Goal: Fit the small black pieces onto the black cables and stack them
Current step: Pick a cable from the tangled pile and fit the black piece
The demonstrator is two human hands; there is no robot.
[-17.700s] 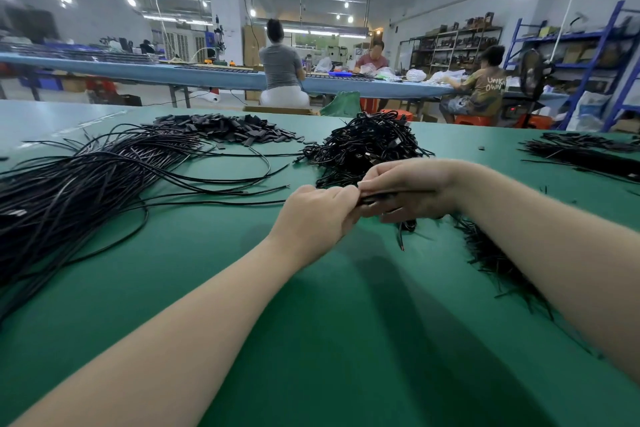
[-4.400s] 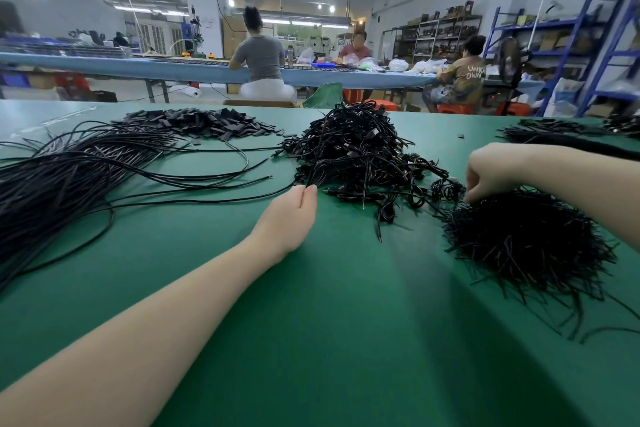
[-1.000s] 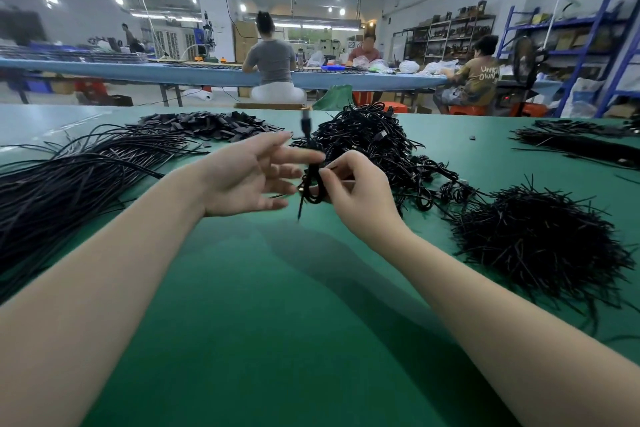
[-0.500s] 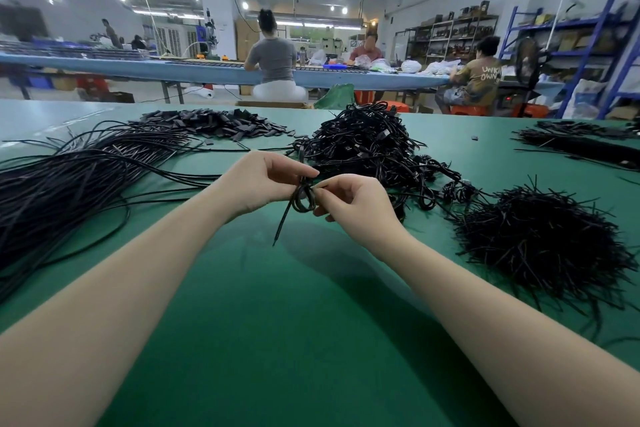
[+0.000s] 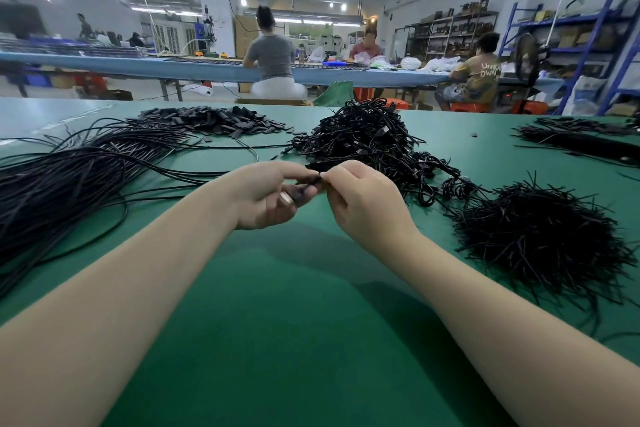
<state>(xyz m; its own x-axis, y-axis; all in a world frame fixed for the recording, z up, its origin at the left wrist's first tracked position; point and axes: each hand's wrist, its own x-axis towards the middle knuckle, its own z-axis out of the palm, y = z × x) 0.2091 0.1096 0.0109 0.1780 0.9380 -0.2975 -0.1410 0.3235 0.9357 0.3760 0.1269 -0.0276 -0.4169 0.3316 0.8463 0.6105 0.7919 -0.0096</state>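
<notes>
My left hand (image 5: pixel 268 196) and my right hand (image 5: pixel 363 204) meet above the green table (image 5: pixel 277 322), fingertips together. Between them they pinch a coiled black cable (image 5: pixel 304 189), mostly hidden in the left palm. Whether a small piece sits on it I cannot tell. Just behind the hands lies a tangled heap of looped black cables (image 5: pixel 367 142). A spread of long loose black cables (image 5: pixel 69 177) covers the left side. Flat small black pieces (image 5: pixel 214 120) lie piled at the back left. A bristly heap of short black strands (image 5: pixel 540 236) sits to the right.
More black cable bundles (image 5: pixel 581 139) lie at the far right of the table. One stray small piece (image 5: pixel 474 134) lies alone on the mat. Beyond the table's far edge, people sit at a long blue bench (image 5: pixel 173 68); blue shelving (image 5: pixel 588 45) stands at the right.
The hands have closed together on the cable. Its loop and hanging tail, visible half a second ago, are now gathered into the left palm. Earlier the right hand was at the strand heap.
</notes>
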